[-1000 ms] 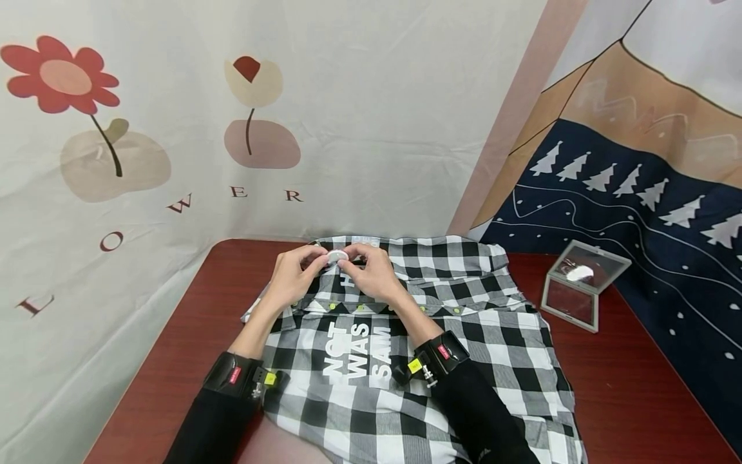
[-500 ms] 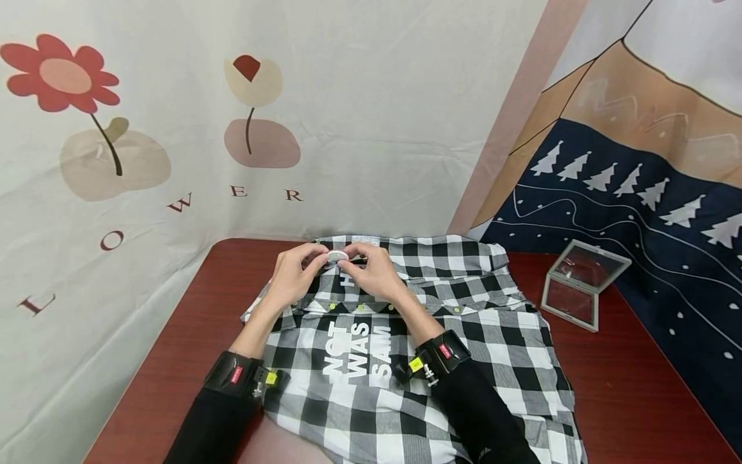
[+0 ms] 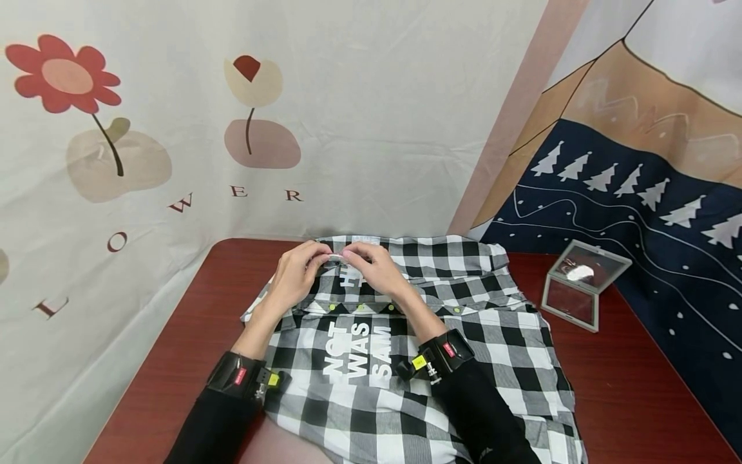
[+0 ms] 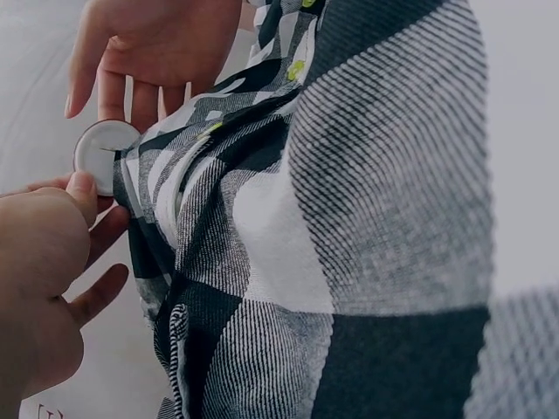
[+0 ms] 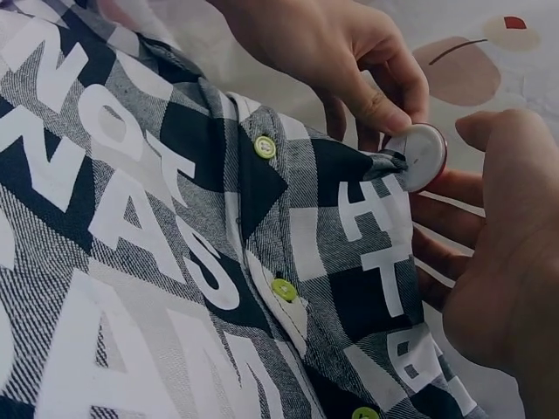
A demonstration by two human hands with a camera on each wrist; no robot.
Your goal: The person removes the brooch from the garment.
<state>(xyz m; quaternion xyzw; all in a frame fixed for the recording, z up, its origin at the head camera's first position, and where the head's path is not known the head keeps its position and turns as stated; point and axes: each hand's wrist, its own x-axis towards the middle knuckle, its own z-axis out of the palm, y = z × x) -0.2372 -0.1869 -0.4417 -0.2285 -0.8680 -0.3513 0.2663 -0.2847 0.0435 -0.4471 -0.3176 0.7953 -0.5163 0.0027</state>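
Note:
A black-and-white plaid shirt (image 3: 493,335) with white lettering lies spread over the table. At its far edge my left hand (image 3: 292,276) pinches a round pin badge (image 5: 422,158), pale on the side that shows and red along its rim. The badge (image 4: 103,154) sits against the edge of the cloth, with fabric gathered at it. My right hand (image 3: 375,270) is just to the right of it. In the right wrist view its thumb stands away from the badge and its fingers stretch along the shirt's edge, partly hidden behind the cloth.
Yellow-green buttons (image 5: 284,289) run along the shirt's placket. A hinged mirror (image 3: 570,283) stands unfolded on the red-brown table (image 3: 626,386) at the right. Printed cloth (image 3: 371,129) hangs behind the table.
The badge has tipped from showing its flat face to nearly edge-on in the head view. My right hand has shifted slightly, and its thumb has come off the badge.

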